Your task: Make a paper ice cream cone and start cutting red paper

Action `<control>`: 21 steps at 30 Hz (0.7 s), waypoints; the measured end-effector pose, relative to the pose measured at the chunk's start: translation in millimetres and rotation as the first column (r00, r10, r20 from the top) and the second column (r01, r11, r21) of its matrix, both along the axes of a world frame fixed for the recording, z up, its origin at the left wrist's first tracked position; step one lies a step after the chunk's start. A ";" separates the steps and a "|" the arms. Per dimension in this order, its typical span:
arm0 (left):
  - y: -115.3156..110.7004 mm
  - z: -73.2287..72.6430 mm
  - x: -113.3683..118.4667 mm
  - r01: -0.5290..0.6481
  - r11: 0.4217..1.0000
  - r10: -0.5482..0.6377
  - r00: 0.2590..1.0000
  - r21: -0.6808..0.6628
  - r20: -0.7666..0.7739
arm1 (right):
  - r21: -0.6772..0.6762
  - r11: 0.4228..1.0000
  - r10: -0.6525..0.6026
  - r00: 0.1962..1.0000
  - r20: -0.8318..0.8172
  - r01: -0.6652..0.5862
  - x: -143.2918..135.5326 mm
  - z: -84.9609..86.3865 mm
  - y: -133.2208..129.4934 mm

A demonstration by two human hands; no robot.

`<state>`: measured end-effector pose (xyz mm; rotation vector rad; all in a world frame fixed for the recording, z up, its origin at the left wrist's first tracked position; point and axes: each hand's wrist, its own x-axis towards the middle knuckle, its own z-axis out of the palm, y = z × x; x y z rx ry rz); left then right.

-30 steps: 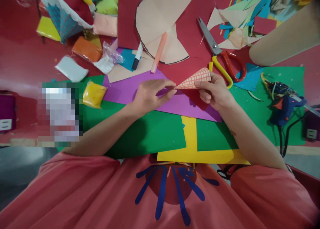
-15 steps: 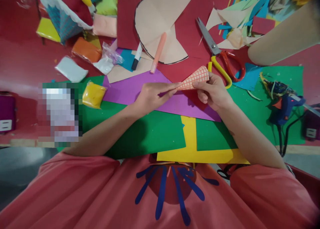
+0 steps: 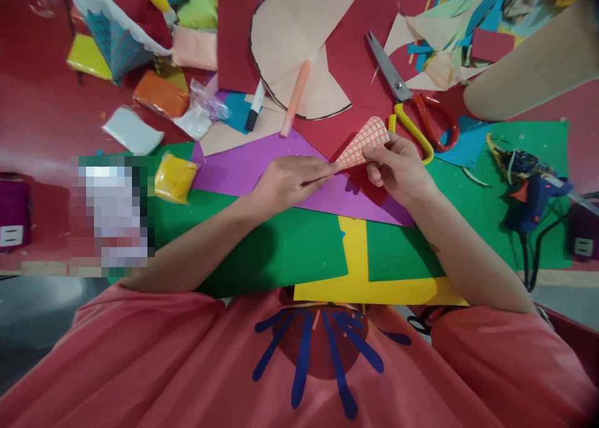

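A small paper cone (image 3: pixel 360 144) with a red-and-cream grid pattern is held between both hands above purple paper. My left hand (image 3: pixel 294 178) pinches its narrow tip between thumb and fingers. Around the wide end, my right hand (image 3: pixel 402 169) grips the cone, thumb on the near side. Scissors (image 3: pixel 400 91) with one yellow and one red handle lie open just beyond my right hand. An orange marker (image 3: pixel 296 98) and a black-and-white marker (image 3: pixel 256 107) rest past the left hand, near a cream paper shape (image 3: pixel 299 47) outlined in black.
Packets of coloured clay, such as a yellow packet (image 3: pixel 176 177), lie at left beside a blue-and-red decorated cone (image 3: pixel 119 32). A blue glue gun (image 3: pixel 536 200) with a cord stands at right. Paper scraps (image 3: pixel 440 35) and a beige cylinder (image 3: pixel 528 72) fill the far right.
The cone's wide end has turned slightly, and its tip sits deeper in my left fingers, which have closed together more. My right hand has shifted only a little.
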<state>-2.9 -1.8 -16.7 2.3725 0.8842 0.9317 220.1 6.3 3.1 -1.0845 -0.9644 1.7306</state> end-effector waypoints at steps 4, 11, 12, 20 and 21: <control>-0.5 0.5 0.0 -0.008 0.995 0.013 0.999 0.102 -0.048 | 0.008 1.000 0.000 1.000 0.016 0.000 -0.5 -0.8 0.1; -3.1 -5.9 2.7 -0.096 0.995 0.097 0.989 0.011 -0.112 | 0.006 1.000 0.007 1.000 -0.006 -0.007 -5.3 -0.9 -3.7; -3.0 -6.6 2.9 -0.101 0.994 0.104 0.987 0.031 -0.122 | 0.006 1.000 0.012 1.000 -0.014 -0.012 -6.0 -0.9 -4.5; -2.4 -3.5 3.0 -0.152 0.976 0.171 0.978 0.158 -0.117 | 0.009 1.000 0.030 0.999 -0.043 -0.030 -7.4 -3.1 -6.1; -2.5 -2.8 3.0 -0.155 0.976 0.173 0.978 0.153 -0.113 | 0.018 0.999 0.036 0.998 -0.043 -0.036 -7.3 -3.8 -5.9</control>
